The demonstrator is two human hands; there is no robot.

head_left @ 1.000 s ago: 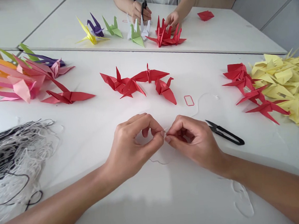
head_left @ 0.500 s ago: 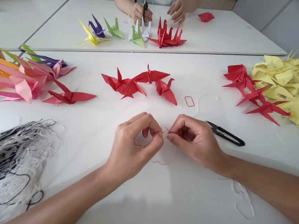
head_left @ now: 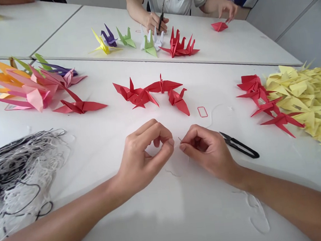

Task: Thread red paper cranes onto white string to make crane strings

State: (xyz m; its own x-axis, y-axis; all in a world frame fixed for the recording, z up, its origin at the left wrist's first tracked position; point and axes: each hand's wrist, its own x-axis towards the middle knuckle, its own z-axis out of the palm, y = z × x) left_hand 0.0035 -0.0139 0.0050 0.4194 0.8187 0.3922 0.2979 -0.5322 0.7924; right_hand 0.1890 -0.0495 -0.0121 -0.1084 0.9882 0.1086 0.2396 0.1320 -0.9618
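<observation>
My left hand (head_left: 145, 153) and my right hand (head_left: 208, 152) hover close together over the white table (head_left: 168, 210). The left thumb and forefinger pinch the end of a thin white thread (head_left: 172, 171) that trails down onto the table. The right hand pinches a thin needle (head_left: 179, 139) whose tip points at the left fingertips. Just beyond them lie three red paper cranes (head_left: 152, 91), a small red paper clip (head_left: 202, 111) and black thread snips (head_left: 240, 145).
A tangle of white and black thread (head_left: 16, 178) lies at the left. Pink and orange cranes (head_left: 31, 87) sit far left, red and yellow cranes (head_left: 296, 97) at the right. Across the table another person's hands (head_left: 156, 21) work with scissors, coloured cranes (head_left: 148, 42) and red folded paper (head_left: 219, 26).
My hands have drawn slightly apart, and the needle tip now shows between them. The other person's hand moved from the red cranes out to the red paper on the right.
</observation>
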